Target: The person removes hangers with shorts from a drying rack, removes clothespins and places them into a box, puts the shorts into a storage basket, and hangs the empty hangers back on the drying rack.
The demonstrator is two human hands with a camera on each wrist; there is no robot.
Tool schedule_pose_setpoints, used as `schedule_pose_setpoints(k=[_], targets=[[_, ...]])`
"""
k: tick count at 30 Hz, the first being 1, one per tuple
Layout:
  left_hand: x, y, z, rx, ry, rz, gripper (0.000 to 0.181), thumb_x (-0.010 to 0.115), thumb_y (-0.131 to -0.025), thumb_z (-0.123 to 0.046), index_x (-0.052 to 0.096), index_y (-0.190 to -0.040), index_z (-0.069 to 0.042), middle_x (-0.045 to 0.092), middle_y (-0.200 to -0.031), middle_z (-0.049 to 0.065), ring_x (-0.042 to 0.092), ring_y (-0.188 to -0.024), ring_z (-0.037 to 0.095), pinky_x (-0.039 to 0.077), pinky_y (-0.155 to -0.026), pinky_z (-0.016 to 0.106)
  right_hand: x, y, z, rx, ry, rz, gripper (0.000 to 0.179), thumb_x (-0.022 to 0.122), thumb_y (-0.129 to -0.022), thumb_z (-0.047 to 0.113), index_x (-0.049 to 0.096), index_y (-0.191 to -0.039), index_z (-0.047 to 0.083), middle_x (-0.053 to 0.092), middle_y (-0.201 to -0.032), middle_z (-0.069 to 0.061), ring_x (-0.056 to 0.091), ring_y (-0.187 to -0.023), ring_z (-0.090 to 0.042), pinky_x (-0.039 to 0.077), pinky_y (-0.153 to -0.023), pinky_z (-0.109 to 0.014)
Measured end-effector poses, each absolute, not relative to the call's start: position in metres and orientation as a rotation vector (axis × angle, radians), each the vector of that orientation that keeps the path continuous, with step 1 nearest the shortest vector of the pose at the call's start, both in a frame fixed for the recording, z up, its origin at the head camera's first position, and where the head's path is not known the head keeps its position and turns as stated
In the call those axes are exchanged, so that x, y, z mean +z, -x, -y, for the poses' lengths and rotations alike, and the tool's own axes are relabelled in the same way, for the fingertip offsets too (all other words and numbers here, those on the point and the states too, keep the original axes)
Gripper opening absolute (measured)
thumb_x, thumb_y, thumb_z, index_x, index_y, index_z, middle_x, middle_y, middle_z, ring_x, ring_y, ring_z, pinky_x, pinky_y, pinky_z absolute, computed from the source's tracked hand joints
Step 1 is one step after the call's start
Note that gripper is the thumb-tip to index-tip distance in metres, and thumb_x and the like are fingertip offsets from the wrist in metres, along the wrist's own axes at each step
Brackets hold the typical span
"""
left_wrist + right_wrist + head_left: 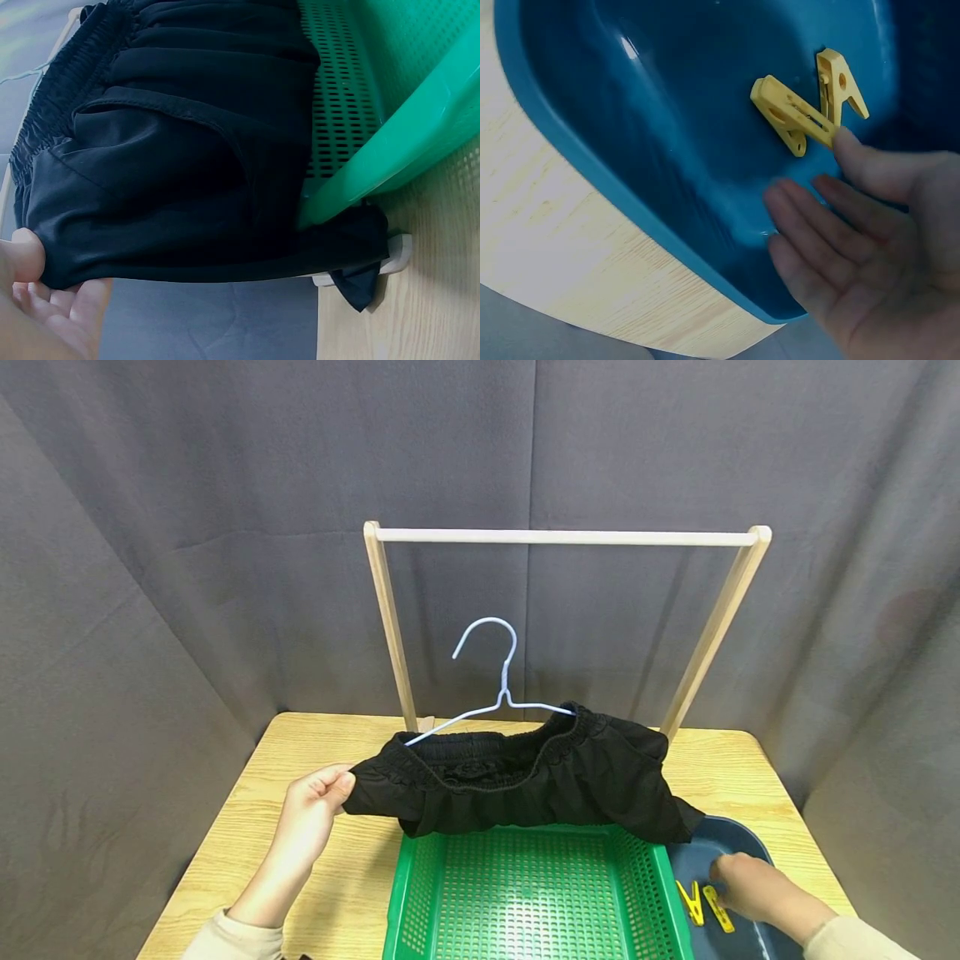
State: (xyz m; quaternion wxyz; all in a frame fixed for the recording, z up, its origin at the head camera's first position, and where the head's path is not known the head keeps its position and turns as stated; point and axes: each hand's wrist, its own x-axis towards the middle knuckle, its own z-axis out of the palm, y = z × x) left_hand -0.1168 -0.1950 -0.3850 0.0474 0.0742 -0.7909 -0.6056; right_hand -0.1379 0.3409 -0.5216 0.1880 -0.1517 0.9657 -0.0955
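Observation:
Black shorts (pixel 480 802) with a gathered elastic waistband hang across the back of a green basket (pixel 397 910). My left hand (pixel 311 806) pinches their left edge between thumb and fingers, stretching the cloth sideways. A pale blue wire hanger (pixel 505 685) has its lower part inside the waistband, hidden by the cloth; its hook points up, apart from the rod. Inside a dark blue basin (pixel 547 127), my right hand (pixel 855 240) has its fingers spread loosely. Its thumb tip is at the end of one yellow clothespin (pixel 780 112); a second yellow clothespin (pixel 840 82) lies beside that one.
Behind the shorts stands a wooden rack with a pale horizontal rod (pixel 562 537) between two posts. Everything rests on a light wooden table (pixel 345 860). Grey curtains (pixel 225 568) surround the table at the back and sides.

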Motion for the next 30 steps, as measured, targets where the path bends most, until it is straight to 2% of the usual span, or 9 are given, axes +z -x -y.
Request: schedule_pose_setpoints(k=[12,19,24,30], targets=[[-0.386,0.117,0.196,-1.846,-0.255,2.421,0.026,0.050,-0.103,-0.004,0.065,-0.115,0.013,0.071,-0.105,0.011,0.064,-0.088,0.001,0.050,-0.080,0.020,-0.500,0.147,-0.341,-0.302,0.311,-2.891,0.014,0.074,-0.081,0.000,0.068,-0.092,-0.005,0.068,-0.081,-0.010,0.065,-0.069,-0.025,0.053,-0.062,-0.045],[-0.386,0.116,0.194,-1.824,-0.260,2.416,0.025,0.051,-0.102,-0.004,0.065,-0.115,0.013,0.071,-0.107,0.013,0.063,-0.089,-0.001,0.050,-0.081,0.019,-0.469,0.153,-0.345,-0.399,0.304,-3.055,0.013,0.070,-0.087,0.007,0.069,-0.093,-0.004,0.064,-0.075,-0.005,0.056,-0.064,-0.018,0.049,-0.058,-0.043],[-0.387,0.116,0.194,-1.806,-0.265,2.425,0.026,0.051,-0.102,-0.004,0.064,-0.117,0.012,0.070,-0.110,0.016,0.062,-0.089,-0.002,0.049,-0.081,0.018,-0.440,0.152,-0.337,-0.499,0.321,-3.176,0.015,0.069,-0.089,0.008,0.070,-0.097,-0.004,0.069,-0.080,-0.011,0.063,-0.065,-0.023,0.050,-0.057,-0.046],[-0.387,0.117,0.194,-1.785,-0.273,2.441,0.026,0.052,-0.102,-0.005,0.065,-0.118,0.011,0.070,-0.110,0.015,0.062,-0.089,-0.002,0.049,-0.081,0.018,-0.410,0.148,-0.321,-0.735,0.329,-3.234,0.017,0.069,-0.091,0.009,0.072,-0.104,-0.002,0.072,-0.091,-0.017,0.069,-0.075,-0.032,0.053,-0.065,-0.052]])
